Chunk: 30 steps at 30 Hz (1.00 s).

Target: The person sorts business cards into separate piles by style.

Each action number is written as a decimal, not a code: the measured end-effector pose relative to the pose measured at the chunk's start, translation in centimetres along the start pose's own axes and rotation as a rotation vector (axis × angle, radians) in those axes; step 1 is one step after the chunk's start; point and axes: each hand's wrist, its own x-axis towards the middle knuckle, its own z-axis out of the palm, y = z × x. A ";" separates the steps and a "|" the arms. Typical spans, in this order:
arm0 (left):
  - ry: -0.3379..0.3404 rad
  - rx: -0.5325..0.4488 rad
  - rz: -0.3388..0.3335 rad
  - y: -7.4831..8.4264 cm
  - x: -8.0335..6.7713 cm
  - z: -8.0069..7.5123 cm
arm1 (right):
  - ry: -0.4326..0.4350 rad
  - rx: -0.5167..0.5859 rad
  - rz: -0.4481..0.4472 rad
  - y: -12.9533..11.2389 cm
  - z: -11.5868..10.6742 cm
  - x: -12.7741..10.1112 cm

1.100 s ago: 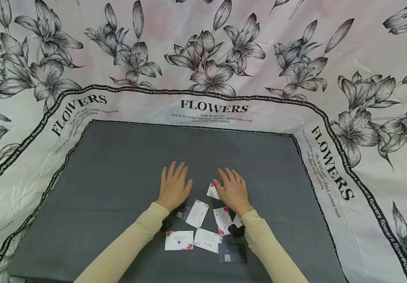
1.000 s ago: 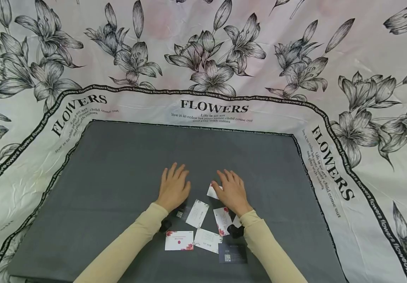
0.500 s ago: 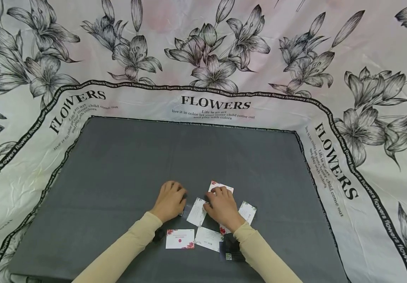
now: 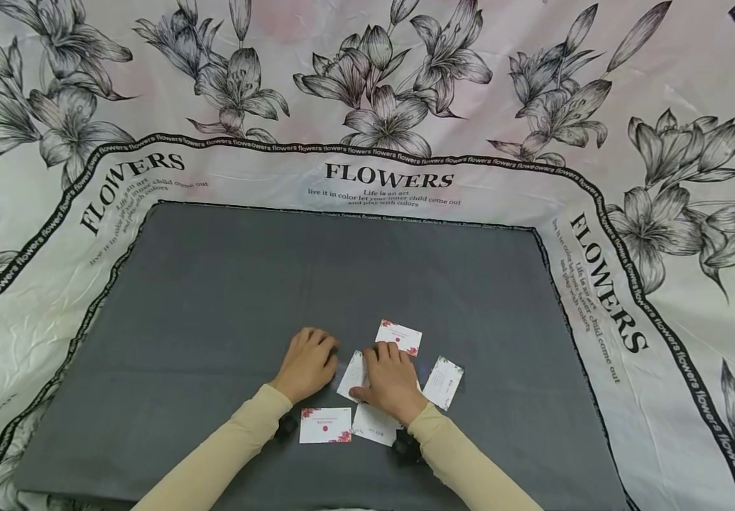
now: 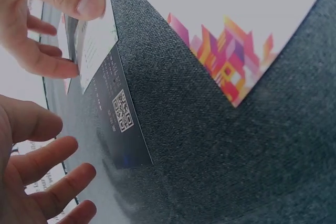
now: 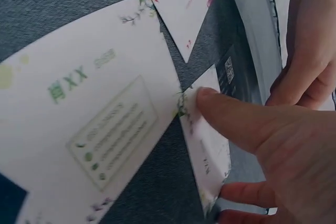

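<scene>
My right hand reaches down over a white business card and holds it, the thumb on its face and the fingertips at its far edge, as the right wrist view shows on the white card. Under that card's edge lies a black business card with a QR code. To its left my left hand hovers low with loosely bent fingers; these fingers hold nothing in the left wrist view. Below the hands lie a red-flowered card and a white card with green print.
Another red-flowered card lies beyond my right hand, and a white card to its right. A dark card corner shows in the right wrist view. Grey cloth covers the table, bordered by a white floral cloth.
Both hands have drawn back towards me and lowered, their fingers bending. My right hand has shifted left onto the white card, uncovering the red-flowered card and the white card at right.
</scene>
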 end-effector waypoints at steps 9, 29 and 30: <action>0.025 -0.012 -0.009 0.2 0.1 -0.2 | -0.188 0.069 0.066 0.0 -0.7 1.6; -0.078 0.080 0.077 0.9 -0.1 1.2 | -0.228 0.122 0.190 0.0 -1.5 3.3; -0.080 0.083 0.080 0.8 -0.1 1.2 | -0.226 0.115 0.187 0.1 -1.5 3.3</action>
